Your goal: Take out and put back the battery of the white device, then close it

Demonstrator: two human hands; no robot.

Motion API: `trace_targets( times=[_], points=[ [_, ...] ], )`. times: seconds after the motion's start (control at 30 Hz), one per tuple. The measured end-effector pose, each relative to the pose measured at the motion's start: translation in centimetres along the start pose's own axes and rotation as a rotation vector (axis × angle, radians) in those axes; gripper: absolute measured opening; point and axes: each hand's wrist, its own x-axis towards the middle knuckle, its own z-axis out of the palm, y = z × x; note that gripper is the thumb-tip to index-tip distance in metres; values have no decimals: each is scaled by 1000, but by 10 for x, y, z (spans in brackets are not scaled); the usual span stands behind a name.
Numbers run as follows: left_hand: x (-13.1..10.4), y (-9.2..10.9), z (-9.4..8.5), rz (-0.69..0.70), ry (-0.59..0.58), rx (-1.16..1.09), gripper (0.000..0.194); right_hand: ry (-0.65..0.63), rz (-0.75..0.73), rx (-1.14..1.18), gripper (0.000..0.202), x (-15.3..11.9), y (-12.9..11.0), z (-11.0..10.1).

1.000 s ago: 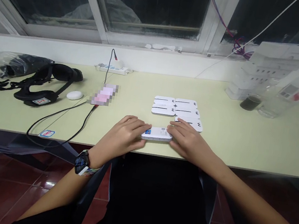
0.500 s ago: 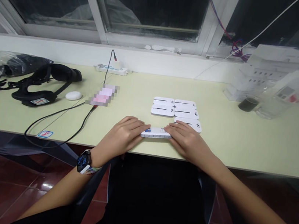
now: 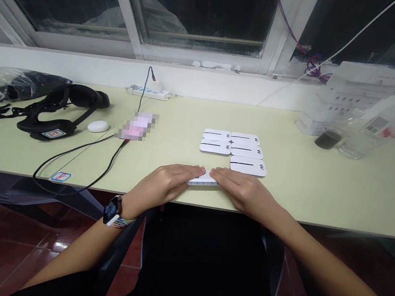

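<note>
A flat white box (image 3: 203,181) with rounded corners, a grey side edge and a small blue mark lies near the table's front edge. Around its left end my left hand (image 3: 168,181) is closed, fingertips resting on the top. My right hand (image 3: 241,187) grips the other end in the same way, hiding much of that side. Just beyond, several similar white boxes lie flat in two columns, each with a black line and a "W"; the nearest white box (image 3: 248,166) is close to my right fingers.
To the left are a black headset (image 3: 55,125), a white oval case (image 3: 98,126), a blurred pink phone-like thing (image 3: 137,126) and a looping black cable (image 3: 106,170). A power strip (image 3: 150,93) lies at the back. White boxes and a clear bottle (image 3: 355,145) stand right.
Both hands have slid inward over the box, their fingertips now closer together and covering more of its top. My right fingers have come off the nearest box in the right column.
</note>
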Motion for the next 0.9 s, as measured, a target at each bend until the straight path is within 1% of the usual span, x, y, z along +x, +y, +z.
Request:
trace_targets(
  times=[0.13, 0.2, 0.3, 0.37, 0.47, 0.53, 0.63, 0.77, 0.83, 0.9],
  points=[
    [-2, 1, -1, -54, 35, -45, 48, -4, 57, 70, 43, 5, -1, 0],
    [-3, 2, -1, -147, 114, -70, 47, -11, 115, 126, 39, 11, 1, 0],
    [-3, -1, -1, -324, 251, -120, 50, -23, 169, 171, 41, 23, 6, -3],
    [-2, -5, 0, -406, 286, -177, 50, -67, 158, 150, 43, 33, 10, -5],
    [-1, -14, 1, -478, 271, -231, 47, -155, 122, 75, 48, 47, 15, -8],
    [-1, -18, 2, -508, 244, -211, 41, -197, 110, 29, 50, 53, 18, -8],
    [-1, -21, 4, -537, 203, -158, 33, -246, 127, -19, 41, 60, 19, -6],
    [2, -21, 3, -515, 192, -74, 32, -264, 124, -48, 30, 63, 19, -2],
    [3, -20, 3, -505, 196, -78, 30, -256, 102, -40, 34, 64, 20, 0],
    [4, -21, 1, -515, 211, -131, 30, -259, 88, -27, 45, 64, 22, 3]
  ],
)
